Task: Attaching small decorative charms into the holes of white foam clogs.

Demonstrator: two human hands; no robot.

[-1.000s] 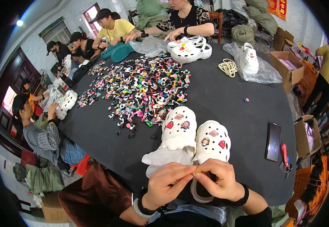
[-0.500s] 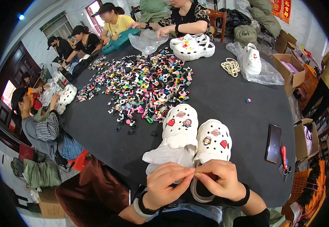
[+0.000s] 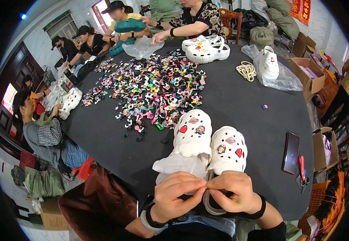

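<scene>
Two white clogs lie in front of me with their toes pointing away. The left clog point(image 3: 192, 134) carries an oval planet-like charm, a red charm and a purple-haired figure charm, and has white wrapping at its heel end. On the right clog point(image 3: 228, 149) sit a similar oval charm, a brown-haired figure and a red charm. Over its heel end, my left hand point(image 3: 179, 194) and my right hand point(image 3: 232, 192) meet with thumb and fingertips pinched together. Whatever is between the fingertips is too small to make out. A wide pile of colourful shoe charms point(image 3: 154, 86) spreads beyond the clogs.
To the right lie a phone point(image 3: 291, 152), a red-handled tool point(image 3: 301, 168) and one loose charm point(image 3: 264, 107). Farther back are coiled cord point(image 3: 246, 71), a clog on plastic point(image 3: 269, 65) and another white pair point(image 3: 207, 50). Several people work around the black table point(image 3: 258, 132).
My hands keep nearly the same pinch over the right clog. Across the table, a person in yellow now has one teal clog raised above another, and the neighbour's hands have shifted left with the plastic bag.
</scene>
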